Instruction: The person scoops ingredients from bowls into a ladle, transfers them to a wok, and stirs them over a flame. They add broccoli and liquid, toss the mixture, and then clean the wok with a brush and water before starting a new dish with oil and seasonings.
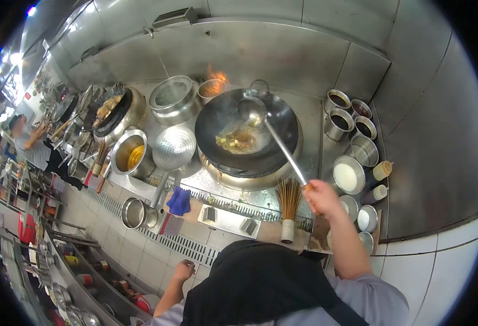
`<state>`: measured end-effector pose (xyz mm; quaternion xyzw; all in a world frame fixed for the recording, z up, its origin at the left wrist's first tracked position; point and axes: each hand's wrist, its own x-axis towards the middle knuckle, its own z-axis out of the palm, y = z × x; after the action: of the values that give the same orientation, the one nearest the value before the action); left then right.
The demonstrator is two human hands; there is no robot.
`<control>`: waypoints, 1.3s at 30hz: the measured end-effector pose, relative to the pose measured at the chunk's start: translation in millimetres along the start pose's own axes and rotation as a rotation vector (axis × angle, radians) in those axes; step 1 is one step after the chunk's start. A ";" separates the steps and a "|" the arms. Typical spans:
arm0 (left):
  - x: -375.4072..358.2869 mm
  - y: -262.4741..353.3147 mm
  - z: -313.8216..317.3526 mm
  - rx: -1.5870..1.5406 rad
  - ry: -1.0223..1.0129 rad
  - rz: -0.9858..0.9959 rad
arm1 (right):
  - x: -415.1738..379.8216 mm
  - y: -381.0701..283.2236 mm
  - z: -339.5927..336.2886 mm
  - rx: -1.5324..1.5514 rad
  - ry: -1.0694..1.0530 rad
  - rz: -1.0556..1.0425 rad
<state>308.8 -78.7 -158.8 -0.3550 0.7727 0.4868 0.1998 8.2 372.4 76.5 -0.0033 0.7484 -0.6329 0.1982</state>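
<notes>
My right hand [322, 198] is closed round the wooden end of a long-handled ladle [253, 112]. The ladle's bowl is over the back part of a black wok [206, 128], above the food [239, 142], which lies in the wok with yellowish pieces and some liquid. Thin steam rises there. Low at my left side, away from the stove, hangs my left hand [184, 270]; its fingers look curled, with nothing visible in them. A bamboo brush [288, 209] and a blue cloth [179, 201] lie along the front edge.
Flames rise at a small pot [212, 88] behind the wok. Left are a perforated strainer [174, 148], a pot of oil [132, 152] and another wok [108, 111]. Sauce containers [339, 124] and a white-filled bowl [349, 175] stand right. A person [30, 144] works far left.
</notes>
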 end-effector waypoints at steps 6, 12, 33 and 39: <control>-16.3 29.1 -2.5 0.083 -0.045 -0.024 | -16.8 -6.3 -29.8 0.404 0.140 0.040; -37.4 86.4 -6.1 0.161 0.004 0.045 | -15.6 -1.6 -111.5 0.177 0.633 -0.040; -56.5 102.9 8.3 0.245 0.046 0.025 | 3.3 31.6 -197.9 0.536 0.763 0.039; -58.6 100.3 8.7 0.304 -0.013 -0.058 | 1.1 25.7 -199.8 0.571 0.736 0.016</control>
<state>273.1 -22.6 -63.1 -0.3396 0.8258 0.3603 0.2701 -46.6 566.2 75.9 0.2820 0.5646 -0.7712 -0.0829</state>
